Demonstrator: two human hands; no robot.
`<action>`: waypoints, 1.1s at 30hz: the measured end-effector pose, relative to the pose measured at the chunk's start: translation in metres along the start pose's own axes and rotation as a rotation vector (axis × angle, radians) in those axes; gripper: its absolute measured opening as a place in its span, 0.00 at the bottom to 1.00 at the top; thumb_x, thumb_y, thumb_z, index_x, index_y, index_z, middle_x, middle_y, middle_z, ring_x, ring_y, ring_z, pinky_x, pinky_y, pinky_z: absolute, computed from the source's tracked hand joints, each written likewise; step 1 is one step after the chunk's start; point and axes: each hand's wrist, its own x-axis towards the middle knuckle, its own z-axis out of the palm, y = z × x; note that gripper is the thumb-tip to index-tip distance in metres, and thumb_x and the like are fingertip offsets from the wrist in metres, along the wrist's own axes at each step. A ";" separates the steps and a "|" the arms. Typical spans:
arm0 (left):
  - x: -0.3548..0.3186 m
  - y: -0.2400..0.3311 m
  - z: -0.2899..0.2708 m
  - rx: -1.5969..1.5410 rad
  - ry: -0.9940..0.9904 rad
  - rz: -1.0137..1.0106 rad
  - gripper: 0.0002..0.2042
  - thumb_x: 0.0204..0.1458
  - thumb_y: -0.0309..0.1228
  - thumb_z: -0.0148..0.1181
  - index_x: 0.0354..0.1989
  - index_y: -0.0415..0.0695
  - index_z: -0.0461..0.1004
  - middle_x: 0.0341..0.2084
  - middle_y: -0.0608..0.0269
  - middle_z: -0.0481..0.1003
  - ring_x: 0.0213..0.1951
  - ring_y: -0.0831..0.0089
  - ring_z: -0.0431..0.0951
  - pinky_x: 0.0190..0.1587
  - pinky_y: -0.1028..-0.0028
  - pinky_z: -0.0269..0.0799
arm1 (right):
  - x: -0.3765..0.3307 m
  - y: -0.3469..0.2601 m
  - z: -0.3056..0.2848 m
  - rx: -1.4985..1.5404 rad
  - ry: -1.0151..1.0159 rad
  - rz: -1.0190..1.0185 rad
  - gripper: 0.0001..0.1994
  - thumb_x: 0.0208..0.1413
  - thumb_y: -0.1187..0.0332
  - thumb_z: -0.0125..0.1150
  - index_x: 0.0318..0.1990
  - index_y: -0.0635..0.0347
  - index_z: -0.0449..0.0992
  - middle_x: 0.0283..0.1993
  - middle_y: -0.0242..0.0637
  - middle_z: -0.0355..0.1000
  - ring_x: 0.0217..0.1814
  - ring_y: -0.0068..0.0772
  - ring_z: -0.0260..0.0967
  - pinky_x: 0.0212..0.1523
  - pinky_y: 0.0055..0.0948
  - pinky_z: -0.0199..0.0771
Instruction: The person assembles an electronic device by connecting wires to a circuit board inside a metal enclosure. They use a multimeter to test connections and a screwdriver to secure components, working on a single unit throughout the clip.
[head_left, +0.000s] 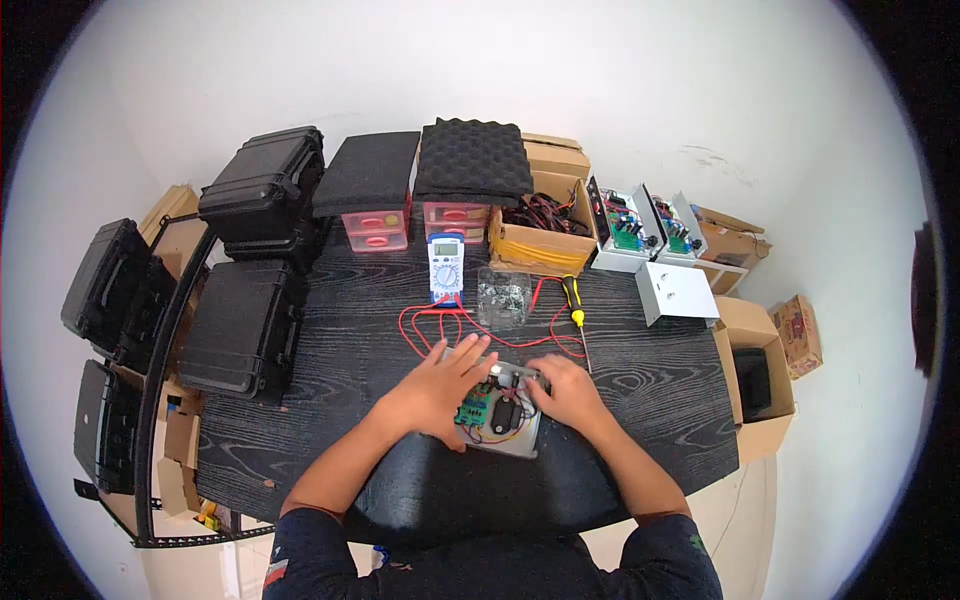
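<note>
A shallow grey metal case [525, 440] lies uncovered at the table's near edge, in front of me. Inside it are a green circuit board [476, 408], a black block-shaped part [507, 413] and several coloured wires. My left hand [440, 388] rests over the case's left side, fingers stretched out and apart, covering part of the board. At the far right corner, my right hand [568, 390] has its fingers bent round the case's rim. What lies under those fingertips is hidden. Just beyond the hands stands a blue-and-white multimeter [446, 270] with red leads. A yellow-and-black screwdriver [574, 300] lies to its right.
A clear tray of small screws [504, 298] sits beside the multimeter. Behind are pink drawer units [377, 232], dark foam sheets [474, 160] and a carton of cables [540, 240]. White cases with circuit boards [622, 262] stand at right, black hard cases [240, 330] at left.
</note>
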 end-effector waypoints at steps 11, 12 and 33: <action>-0.014 -0.030 -0.001 0.197 0.171 -0.236 0.58 0.33 0.44 0.82 0.75 0.34 0.57 0.75 0.41 0.58 0.78 0.51 0.55 0.76 0.43 0.52 | -0.050 -0.063 -0.016 0.134 -0.322 0.287 0.22 0.60 0.68 0.64 0.60 0.55 0.65 0.23 0.50 0.76 0.27 0.60 0.78 0.30 0.55 0.76; -0.017 -0.021 -0.005 0.153 0.130 -0.303 0.56 0.35 0.43 0.81 0.74 0.33 0.58 0.74 0.40 0.60 0.77 0.51 0.57 0.75 0.42 0.54 | -0.049 -0.074 -0.021 0.187 -0.362 0.302 0.22 0.60 0.68 0.64 0.60 0.55 0.65 0.23 0.51 0.76 0.27 0.60 0.78 0.29 0.56 0.76; 0.006 -0.006 0.035 -0.150 -0.090 0.048 0.36 0.55 0.21 0.61 0.76 0.49 0.61 0.74 0.60 0.65 0.77 0.56 0.59 0.74 0.41 0.59 | -0.027 -0.063 -0.037 -0.056 -0.583 -0.096 0.66 0.30 0.40 0.85 0.80 0.46 0.53 0.83 0.58 0.41 0.85 0.71 0.36 0.74 0.80 0.40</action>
